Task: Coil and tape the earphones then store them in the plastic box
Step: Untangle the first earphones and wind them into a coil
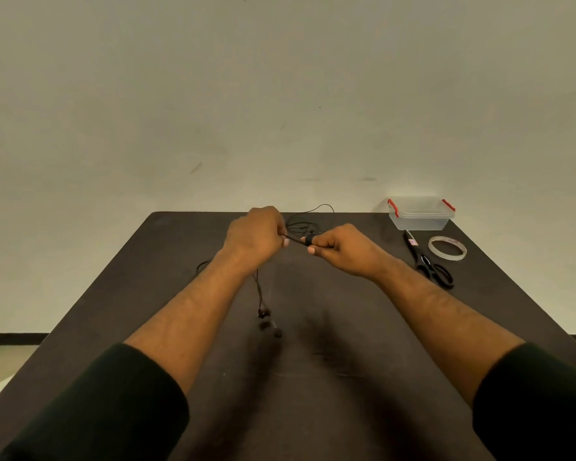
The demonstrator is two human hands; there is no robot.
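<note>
scissors [426,261] label, tape roll [447,248] print, illegible

Scissors [428,259] between box [419,221], tape [447,248]

Setting: a plain indoor workstation, room type not determinable. Evidence: a dark matte table [363,327] set against a bare off-white wall [280,94] with scuff marks, a dark skirting strip [10,338] at floor level, no furnishings visible

earphones [263,314] black | plastic box [419,216] clear, red clips | scissors [429,261] beside box black | tape [447,248] translucent | table [313,377] dark brown
</note>
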